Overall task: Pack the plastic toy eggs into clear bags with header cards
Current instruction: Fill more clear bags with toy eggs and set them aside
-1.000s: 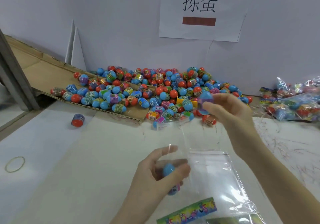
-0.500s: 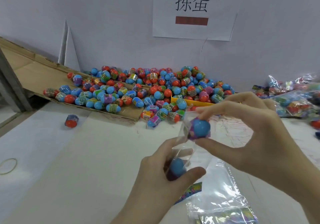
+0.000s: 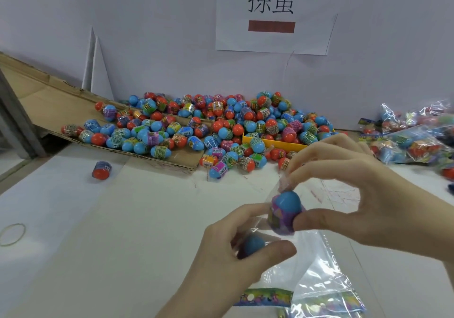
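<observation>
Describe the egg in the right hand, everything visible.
The egg is a small plastic toy egg with a smooth blue cap on top and a purple printed wrapper band with green marks round its body. It stands roughly upright at the mouth of the clear bag, whose film wraps part of it. The right hand pinches it, thumb on its lower right side and fingers above. The left hand grips the bag just below, round a second blue egg already inside.

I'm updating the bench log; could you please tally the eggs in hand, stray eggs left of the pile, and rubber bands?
Purple-banded egg in right hand: 1
Blue egg in left hand: 1
Stray egg: 1
Rubber band: 1
Total: 4
</observation>
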A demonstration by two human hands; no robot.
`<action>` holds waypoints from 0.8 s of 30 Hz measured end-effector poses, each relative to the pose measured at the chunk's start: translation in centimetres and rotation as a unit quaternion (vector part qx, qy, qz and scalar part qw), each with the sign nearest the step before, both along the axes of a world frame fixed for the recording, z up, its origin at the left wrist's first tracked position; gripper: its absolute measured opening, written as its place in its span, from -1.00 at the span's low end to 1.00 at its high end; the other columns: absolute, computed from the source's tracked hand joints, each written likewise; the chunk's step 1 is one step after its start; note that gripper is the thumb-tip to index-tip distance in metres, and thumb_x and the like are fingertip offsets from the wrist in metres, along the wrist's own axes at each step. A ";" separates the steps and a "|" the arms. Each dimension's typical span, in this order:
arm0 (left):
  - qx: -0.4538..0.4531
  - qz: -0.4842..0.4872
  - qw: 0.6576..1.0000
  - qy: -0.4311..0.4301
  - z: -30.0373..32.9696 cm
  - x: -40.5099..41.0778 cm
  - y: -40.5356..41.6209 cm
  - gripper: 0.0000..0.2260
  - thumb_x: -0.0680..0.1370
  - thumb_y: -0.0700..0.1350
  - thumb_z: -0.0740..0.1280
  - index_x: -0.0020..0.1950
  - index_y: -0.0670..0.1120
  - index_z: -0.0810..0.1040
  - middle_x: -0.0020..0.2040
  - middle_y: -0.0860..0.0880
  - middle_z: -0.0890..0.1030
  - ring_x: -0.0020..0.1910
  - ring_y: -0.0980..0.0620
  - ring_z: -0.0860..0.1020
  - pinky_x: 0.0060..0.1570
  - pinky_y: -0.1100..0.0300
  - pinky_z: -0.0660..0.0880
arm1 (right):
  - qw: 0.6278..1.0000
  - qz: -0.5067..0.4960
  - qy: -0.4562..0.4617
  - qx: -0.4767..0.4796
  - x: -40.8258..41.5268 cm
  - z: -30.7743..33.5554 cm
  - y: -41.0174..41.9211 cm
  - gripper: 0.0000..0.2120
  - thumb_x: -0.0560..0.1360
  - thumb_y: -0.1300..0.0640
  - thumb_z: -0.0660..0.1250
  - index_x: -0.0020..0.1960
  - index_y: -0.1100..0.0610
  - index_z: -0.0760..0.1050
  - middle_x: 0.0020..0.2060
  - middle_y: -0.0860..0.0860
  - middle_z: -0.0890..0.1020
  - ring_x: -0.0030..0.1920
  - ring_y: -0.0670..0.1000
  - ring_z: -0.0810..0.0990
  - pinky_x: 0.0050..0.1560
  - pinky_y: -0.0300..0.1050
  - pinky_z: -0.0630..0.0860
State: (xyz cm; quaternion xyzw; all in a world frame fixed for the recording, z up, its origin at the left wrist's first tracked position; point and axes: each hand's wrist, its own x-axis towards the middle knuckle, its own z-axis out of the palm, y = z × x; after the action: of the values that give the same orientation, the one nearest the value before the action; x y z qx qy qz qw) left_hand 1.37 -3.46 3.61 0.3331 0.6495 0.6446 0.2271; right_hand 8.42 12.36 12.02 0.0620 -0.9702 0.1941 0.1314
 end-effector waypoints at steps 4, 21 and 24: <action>0.012 -0.013 1.000 -0.017 0.0 -0.1 -0.1 -0.63 0.24 0.10 0.46 0.00 0.37 0.52 -0.09 0.21 0.68 -0.11 0.18 0.64 -0.18 0.34 0.56 | 0.996 -0.065 0.059 -0.006 -0.3 0.3 -0.1 -0.72 0.12 -0.35 0.23 -0.23 -0.26 0.42 -0.17 -0.28 0.52 -0.01 -0.06 0.45 0.05 0.12 0.34; 0.027 0.033 0.999 0.025 -0.1 0.1 0.0 -0.75 0.26 0.23 0.35 -0.08 0.46 0.50 -0.19 0.08 0.66 -0.16 0.00 0.59 -0.28 0.39 0.51 | 0.999 -0.020 -0.024 -0.032 -0.3 -0.1 -0.3 -0.75 0.21 -0.13 0.30 -0.13 -0.32 0.41 0.02 -0.32 0.41 0.12 -0.20 0.38 0.19 -0.11 0.33; 0.032 0.040 0.998 0.028 -0.1 0.1 0.0 -0.74 0.29 0.20 0.36 -0.05 0.44 0.51 -0.20 0.11 0.67 -0.19 0.00 0.59 -0.28 0.35 0.52 | 0.998 -0.013 -0.058 -0.026 -0.3 0.0 -0.1 -0.75 0.22 -0.17 0.26 -0.12 -0.40 0.37 0.12 -0.42 0.28 0.16 -0.32 0.31 0.09 -0.41 0.29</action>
State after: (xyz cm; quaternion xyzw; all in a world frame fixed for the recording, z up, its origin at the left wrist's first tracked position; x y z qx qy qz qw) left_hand 1.45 -3.41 3.46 0.3314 0.6474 0.6645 0.1720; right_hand 8.16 12.28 12.06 0.0347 -0.9714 0.2213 0.0792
